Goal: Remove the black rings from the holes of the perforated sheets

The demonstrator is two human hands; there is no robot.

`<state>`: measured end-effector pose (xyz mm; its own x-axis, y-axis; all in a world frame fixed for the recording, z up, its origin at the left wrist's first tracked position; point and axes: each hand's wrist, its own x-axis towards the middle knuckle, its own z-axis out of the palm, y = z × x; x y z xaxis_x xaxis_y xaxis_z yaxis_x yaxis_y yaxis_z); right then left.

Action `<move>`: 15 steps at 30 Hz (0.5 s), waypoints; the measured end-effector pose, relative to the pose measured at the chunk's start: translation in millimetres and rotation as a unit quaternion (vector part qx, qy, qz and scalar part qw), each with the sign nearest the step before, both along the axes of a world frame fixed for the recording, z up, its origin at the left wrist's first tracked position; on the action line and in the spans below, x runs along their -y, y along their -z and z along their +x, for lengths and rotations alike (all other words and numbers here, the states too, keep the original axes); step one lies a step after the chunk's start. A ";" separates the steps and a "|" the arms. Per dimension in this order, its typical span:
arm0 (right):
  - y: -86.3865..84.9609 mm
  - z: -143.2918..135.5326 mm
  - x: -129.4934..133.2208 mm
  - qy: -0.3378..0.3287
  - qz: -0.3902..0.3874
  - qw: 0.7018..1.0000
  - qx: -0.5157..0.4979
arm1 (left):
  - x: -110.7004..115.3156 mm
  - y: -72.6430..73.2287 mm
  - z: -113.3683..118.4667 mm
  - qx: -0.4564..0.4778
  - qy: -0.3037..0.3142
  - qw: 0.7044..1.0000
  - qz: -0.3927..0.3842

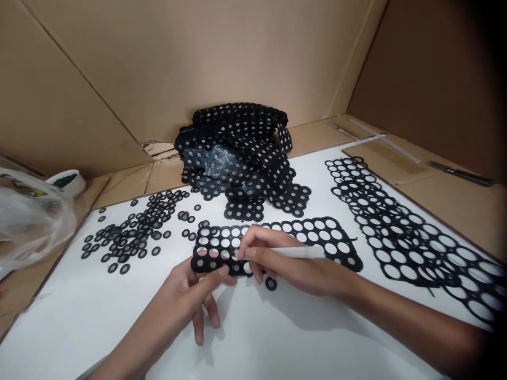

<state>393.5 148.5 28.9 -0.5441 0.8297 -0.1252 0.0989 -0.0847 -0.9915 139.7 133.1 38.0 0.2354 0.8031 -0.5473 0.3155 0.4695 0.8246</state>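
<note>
A black perforated sheet with rows of round holes lies in front of me, its near row still filled with ringed discs. My left hand pinches the sheet's near left edge between thumb and fingers, the other fingers hanging below. In my right hand is a white pen-like tool, its tip over the sheet's near row, partly hidden by my fingers. One loose black ring lies on the white board just below my right hand.
Many loose black rings are scattered at the left. A heap of black dotted sheets stands at the back. Punched-out sheets overlap at the right. A plastic bag and a white bowl sit far left; a dark slim tool lies far right. Cardboard walls surround the board.
</note>
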 end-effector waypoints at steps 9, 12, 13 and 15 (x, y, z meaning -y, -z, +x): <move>-0.8 -13.7 6.9 0.015 0.068 0.997 0.032 | 4.1 15.1 1.1 -0.035 -0.022 0.997 0.068; 0.7 -15.9 6.1 0.005 0.072 0.996 0.043 | 5.3 15.3 0.6 -0.043 -0.026 0.997 0.066; 0.9 -15.8 5.9 0.004 0.068 0.997 0.045 | 5.4 14.8 1.0 -0.045 -0.024 0.997 0.066; 1.2 -15.3 6.0 0.006 0.063 0.997 0.049 | 5.3 13.4 2.3 -0.050 -0.025 0.996 0.065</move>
<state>378.2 142.6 27.7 -0.5242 0.8487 -0.0706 0.1950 0.0388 -0.9800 141.9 127.8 24.6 0.1430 0.8777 -0.4574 0.3787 0.3784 0.8446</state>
